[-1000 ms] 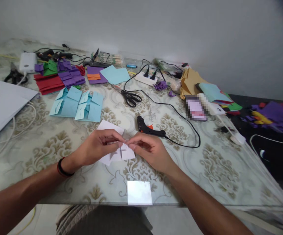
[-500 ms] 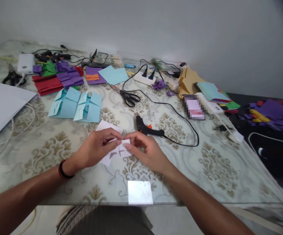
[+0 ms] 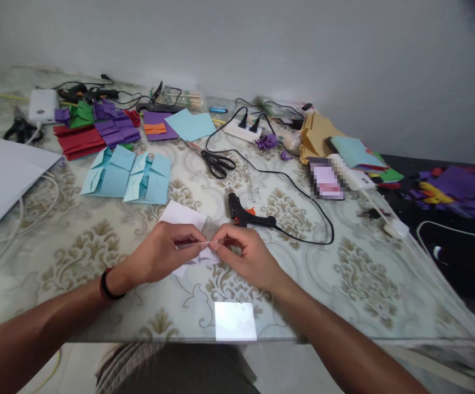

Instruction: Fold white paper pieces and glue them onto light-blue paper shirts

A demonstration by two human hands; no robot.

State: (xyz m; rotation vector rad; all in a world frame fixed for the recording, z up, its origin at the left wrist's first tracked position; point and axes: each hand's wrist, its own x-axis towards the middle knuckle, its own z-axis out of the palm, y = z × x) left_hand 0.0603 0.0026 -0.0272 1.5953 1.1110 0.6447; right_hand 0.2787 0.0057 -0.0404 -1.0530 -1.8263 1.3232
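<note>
The glue gun (image 3: 245, 215) is lying just beyond the right hand (image 3: 250, 254), scissors (image 3: 219, 163) farther back; patterned table (image 3: 303, 273) is showing toward its near edge. The left hand (image 3: 163, 249) and right are pinching paper (image 3: 208, 258) between their fingertips.

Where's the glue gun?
In the head view, the glue gun lies just right of centre, beyond the right hand and nearer than the black scissors.

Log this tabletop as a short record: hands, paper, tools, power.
Left hand: pinching white paper
Right hand: pinching the same paper, close beside the left
Glue gun: lying on the table beyond the right hand
Scissors: black-handled, farther off than the glue gun
Folded light-blue papers: two, side by side
Power strip: white, two black plugs inserted
</note>
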